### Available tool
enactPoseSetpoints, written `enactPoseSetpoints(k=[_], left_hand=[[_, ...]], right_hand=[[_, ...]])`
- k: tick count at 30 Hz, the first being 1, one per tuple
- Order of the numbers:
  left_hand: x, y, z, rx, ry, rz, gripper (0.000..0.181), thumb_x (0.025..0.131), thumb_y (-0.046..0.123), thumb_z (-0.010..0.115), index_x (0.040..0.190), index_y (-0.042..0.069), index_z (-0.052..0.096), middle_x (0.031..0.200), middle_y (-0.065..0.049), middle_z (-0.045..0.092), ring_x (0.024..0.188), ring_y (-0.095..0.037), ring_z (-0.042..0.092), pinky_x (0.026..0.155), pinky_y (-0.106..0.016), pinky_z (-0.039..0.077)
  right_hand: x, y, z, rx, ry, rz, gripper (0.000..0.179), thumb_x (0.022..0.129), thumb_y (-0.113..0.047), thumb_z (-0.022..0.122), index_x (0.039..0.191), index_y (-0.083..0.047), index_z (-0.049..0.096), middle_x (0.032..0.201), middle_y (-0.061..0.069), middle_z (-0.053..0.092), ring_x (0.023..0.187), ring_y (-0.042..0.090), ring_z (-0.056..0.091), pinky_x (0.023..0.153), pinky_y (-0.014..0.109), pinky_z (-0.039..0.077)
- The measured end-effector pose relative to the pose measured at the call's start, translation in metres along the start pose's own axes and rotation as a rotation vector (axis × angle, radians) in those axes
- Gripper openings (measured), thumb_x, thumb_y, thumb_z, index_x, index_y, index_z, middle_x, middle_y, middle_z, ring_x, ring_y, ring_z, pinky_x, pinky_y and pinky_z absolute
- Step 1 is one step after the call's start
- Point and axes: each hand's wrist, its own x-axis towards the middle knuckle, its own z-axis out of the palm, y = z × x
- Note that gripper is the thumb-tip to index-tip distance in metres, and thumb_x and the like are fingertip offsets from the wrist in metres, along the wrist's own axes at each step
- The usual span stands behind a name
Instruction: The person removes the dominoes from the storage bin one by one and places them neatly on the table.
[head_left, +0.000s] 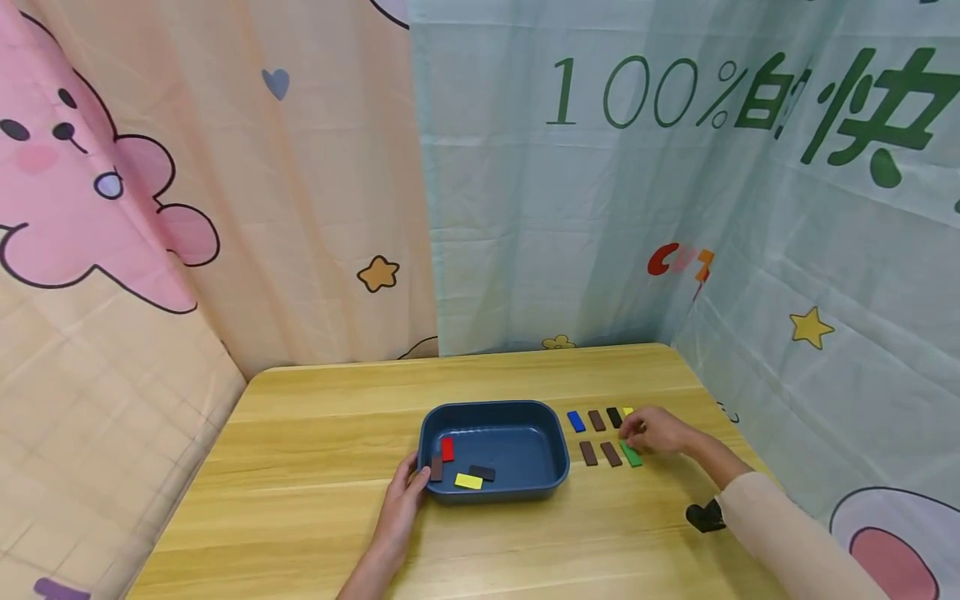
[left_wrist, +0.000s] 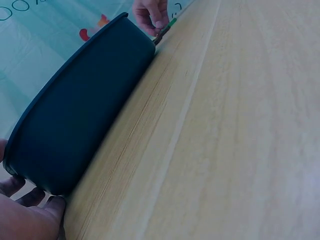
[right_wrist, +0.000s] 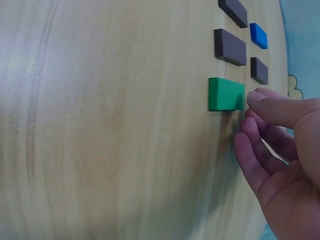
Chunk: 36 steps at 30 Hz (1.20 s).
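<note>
A dark blue rectangular tub [head_left: 495,497] stands on the table, with a red block [head_left: 447,449], a brown block [head_left: 437,468], a black block [head_left: 482,473] and a yellow block [head_left: 468,482] inside. My left hand [head_left: 400,506] grips its left end, fingers against the outer wall in the left wrist view. To the tub's right, my right hand [head_left: 657,432] hovers with loosely bent fingers beside a green block [right_wrist: 227,95]; nothing shows between them. A second yellow block [head_left: 628,412] is partly hidden behind that hand, next to a black block [head_left: 614,417].
Two rows of flat blocks lie right of the tub, among them a blue block [head_left: 576,421] and brown blocks [head_left: 588,453]. A black object [head_left: 705,517] sits by the right sleeve. Printed curtains [head_left: 525,250] hang behind the wooden table [head_left: 300,467].
</note>
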Motion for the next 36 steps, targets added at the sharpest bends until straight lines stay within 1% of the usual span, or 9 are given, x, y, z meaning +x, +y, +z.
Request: enactPoseSetpoints(k=[5, 9, 12, 15, 19, 22, 27, 33, 36], left_hand=[[0.001, -0.001, 0.000, -0.005, -0.008, 0.006, 0.052, 0.112, 0.018, 0.047, 0.155, -0.007, 0.033, 0.160, -0.030, 0.029, 0.144, -0.043, 0.035, 0.118, -0.056, 0.030], [0.000, -0.002, 0.000, -0.003, -0.012, 0.018, 0.053, 0.112, 0.019, 0.047, 0.155, -0.008, 0.033, 0.159, -0.031, 0.029, 0.144, -0.044, 0.035, 0.117, -0.057, 0.031], [0.000, -0.003, 0.000, 0.009, -0.007, 0.021, 0.053, 0.111, 0.021, 0.048, 0.154, -0.008, 0.034, 0.159, -0.031, 0.030, 0.143, -0.044, 0.035, 0.117, -0.056, 0.032], [0.001, -0.003, 0.000, 0.020, -0.001, 0.018, 0.053, 0.111, 0.021, 0.049, 0.154, -0.008, 0.035, 0.159, -0.030, 0.030, 0.143, -0.043, 0.035, 0.117, -0.055, 0.033], [0.003, -0.002, 0.001, 0.007, -0.007, 0.020, 0.053, 0.111, 0.020, 0.049, 0.154, -0.007, 0.035, 0.160, -0.030, 0.030, 0.144, -0.044, 0.034, 0.117, -0.055, 0.031], [0.003, -0.002, 0.001, -0.001, -0.011, 0.018, 0.051, 0.111, 0.018, 0.048, 0.154, -0.007, 0.035, 0.160, -0.030, 0.029, 0.144, -0.043, 0.034, 0.118, -0.056, 0.031], [0.000, -0.001, 0.001, 0.001, -0.002, 0.009, 0.050, 0.111, 0.016, 0.047, 0.154, -0.007, 0.035, 0.160, -0.029, 0.030, 0.144, -0.042, 0.034, 0.118, -0.055, 0.032], [-0.002, -0.001, 0.000, 0.012, 0.011, -0.002, 0.051, 0.111, 0.018, 0.047, 0.155, -0.006, 0.035, 0.160, -0.029, 0.029, 0.146, -0.043, 0.032, 0.118, -0.055, 0.030], [-0.002, 0.001, 0.001, 0.006, 0.008, 0.002, 0.051, 0.111, 0.018, 0.047, 0.155, -0.006, 0.035, 0.160, -0.029, 0.029, 0.146, -0.043, 0.032, 0.118, -0.055, 0.030]], right_hand=[[0.007, -0.013, -0.010, -0.060, 0.011, -0.010, 0.010, 0.095, 0.001, 0.070, 0.104, 0.003, 0.073, 0.096, 0.006, 0.069, 0.087, 0.022, 0.063, 0.076, 0.039, 0.057], [0.018, -0.024, -0.018, -0.070, 0.016, -0.029, 0.013, 0.096, 0.000, 0.070, 0.107, 0.006, 0.073, 0.094, 0.006, 0.069, 0.084, 0.021, 0.062, 0.074, 0.037, 0.056], [0.027, -0.033, -0.021, -0.065, 0.012, -0.021, 0.014, 0.097, 0.000, 0.069, 0.109, 0.006, 0.072, 0.093, 0.006, 0.069, 0.082, 0.018, 0.061, 0.072, 0.035, 0.055], [0.035, -0.042, -0.024, -0.077, 0.007, -0.027, 0.015, 0.097, 0.000, 0.068, 0.110, 0.006, 0.072, 0.095, 0.006, 0.070, 0.082, 0.019, 0.062, 0.073, 0.036, 0.056], [0.045, -0.055, -0.026, -0.100, 0.005, -0.031, 0.015, 0.097, -0.003, 0.070, 0.110, 0.004, 0.073, 0.095, 0.003, 0.070, 0.084, 0.018, 0.064, 0.077, 0.037, 0.058], [0.051, -0.063, -0.027, -0.108, -0.010, -0.041, 0.015, 0.097, -0.004, 0.070, 0.110, 0.002, 0.073, 0.094, 0.001, 0.070, 0.085, 0.018, 0.064, 0.077, 0.035, 0.058], [0.058, -0.073, -0.023, -0.100, -0.036, -0.075, 0.017, 0.097, -0.005, 0.070, 0.112, 0.004, 0.073, 0.096, 0.001, 0.070, 0.087, 0.019, 0.064, 0.076, 0.035, 0.058], [0.069, -0.084, -0.017, -0.111, -0.058, -0.083, 0.015, 0.098, -0.007, 0.070, 0.111, -0.001, 0.074, 0.096, -0.002, 0.069, 0.088, 0.016, 0.064, 0.079, 0.034, 0.058], [0.076, -0.090, -0.015, -0.116, -0.077, -0.109, 0.016, 0.098, -0.008, 0.070, 0.112, 0.000, 0.074, 0.096, -0.003, 0.069, 0.089, 0.016, 0.064, 0.079, 0.034, 0.058]])
